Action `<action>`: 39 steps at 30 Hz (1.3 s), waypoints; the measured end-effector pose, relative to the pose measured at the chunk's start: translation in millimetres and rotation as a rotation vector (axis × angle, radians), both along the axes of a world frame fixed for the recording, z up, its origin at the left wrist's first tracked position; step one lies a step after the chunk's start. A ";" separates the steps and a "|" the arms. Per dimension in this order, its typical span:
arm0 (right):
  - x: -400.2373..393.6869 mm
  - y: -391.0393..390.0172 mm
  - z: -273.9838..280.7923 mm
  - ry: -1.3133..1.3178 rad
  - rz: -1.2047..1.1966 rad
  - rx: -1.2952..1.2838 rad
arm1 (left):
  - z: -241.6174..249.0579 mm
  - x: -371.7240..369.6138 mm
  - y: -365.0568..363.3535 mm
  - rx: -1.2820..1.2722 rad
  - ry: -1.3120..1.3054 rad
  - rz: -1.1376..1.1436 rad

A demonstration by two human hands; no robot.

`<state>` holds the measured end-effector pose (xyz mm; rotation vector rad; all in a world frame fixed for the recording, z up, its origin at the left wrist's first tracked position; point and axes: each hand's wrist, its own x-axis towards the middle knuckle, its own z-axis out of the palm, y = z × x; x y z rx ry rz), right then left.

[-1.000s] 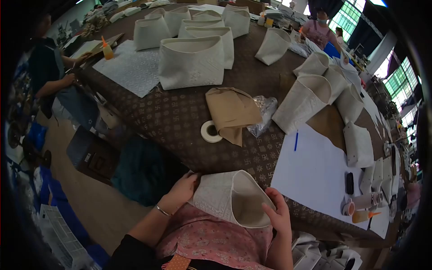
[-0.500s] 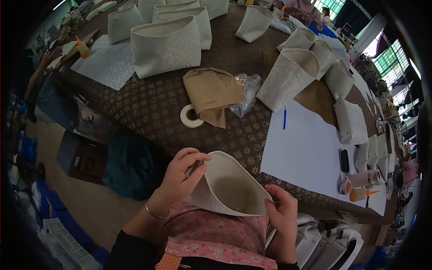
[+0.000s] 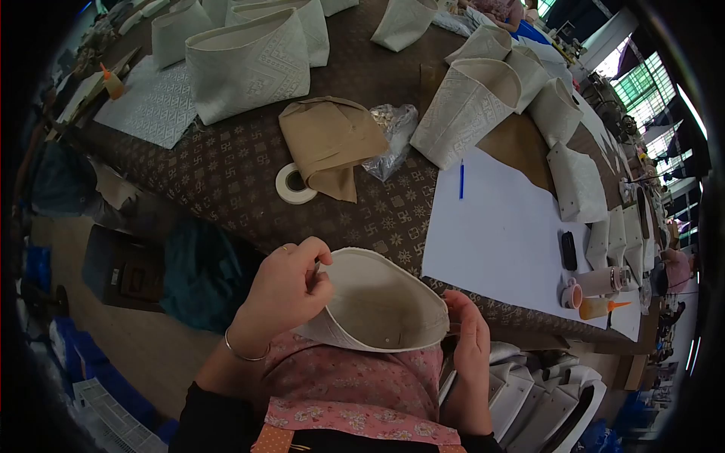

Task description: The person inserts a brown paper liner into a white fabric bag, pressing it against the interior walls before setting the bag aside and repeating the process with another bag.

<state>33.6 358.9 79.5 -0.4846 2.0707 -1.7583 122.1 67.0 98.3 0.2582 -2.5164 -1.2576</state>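
Because its wide mouth faces up toward the wearer, the pale bag (image 3: 377, 302) shows much of its inside, held in front of the pink floral apron (image 3: 362, 374), just off the near edge of the brown patterned tabletop (image 3: 249, 162). Its opening is a long oval, the long axis running from ten o'clock to four o'clock, with one hand at each end. The left hand (image 3: 283, 291) sits at the ten o'clock end, fingers curled inward and thumb close to the rim; whether it pinches the edge or something small cannot be told. From it the bag lies toward three o'clock. The right hand (image 3: 470, 328) appears to grasp the rim at the opposite end, thumb and fingers closed about it, with the bag toward nine o'clock from there. Neither hand is plainly nearer, since both are at the rim. Beyond the bag, a roll of white tape (image 3: 288, 193) lies at eleven o'clock, just beside a folded brown packet (image 3: 332, 143). A white sheet (image 3: 498, 234) spreads at two o'clock, a blue pen (image 3: 462, 181) near its far edge, and a pink cup (image 3: 572, 294) is at three. Farther off, another bag (image 3: 253, 68) stands at eleven.
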 end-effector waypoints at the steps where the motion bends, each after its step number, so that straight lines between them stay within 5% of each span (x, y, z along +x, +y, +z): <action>1: 0.3 -0.4 2.1 -0.017 -0.004 -0.010 | 0.8 -0.1 0.5 -0.058 0.029 0.022; 10: -6.0 0.7 -1.2 -0.023 -0.163 -0.330 | 0.0 3.7 5.6 -0.022 0.017 -0.026; 14: -7.9 -5.6 -4.8 -0.049 -0.186 -0.185 | -2.1 8.4 -0.4 0.067 -0.051 -0.067; 16: -7.1 -10.0 -11.1 -0.040 -0.024 -0.099 | 1.1 7.8 -2.0 0.414 -0.088 -0.059; 19: -12.2 -12.1 -19.4 -0.140 -0.097 -0.256 | 1.8 -8.5 -16.4 0.518 -0.056 0.135; 20: -13.9 -9.5 -20.9 -0.276 -0.146 -0.386 | -5.1 -19.3 -24.3 0.515 -0.056 0.141; 22: -19.7 -3.4 -24.4 -0.289 -0.160 -0.399 | -33.3 -51.5 -45.5 -0.101 0.306 0.275; 25: -22.6 3.1 -22.5 -0.285 -0.182 -0.386 | -71.7 -97.9 -74.4 -0.355 0.323 0.430; 29: -18.6 13.4 -15.7 -0.238 -0.216 -0.312 | -77.9 -111.1 -91.8 -0.367 0.121 0.360; 32: -19.2 21.4 -13.3 -0.237 -0.316 -0.287 | -42.3 -103.6 -85.8 -0.030 0.093 0.439; 34: -17.8 16.0 -4.1 -0.126 -0.304 -0.239 | -21.6 -90.8 -72.1 0.052 0.400 0.474; 36: -9.0 3.7 13.8 -0.026 -0.289 -0.184 | 14.0 -73.5 -45.4 -0.125 0.651 0.377; 39: 21.3 -30.1 61.4 0.062 0.005 -0.280 | 48.1 -41.2 13.1 -0.100 0.707 -0.006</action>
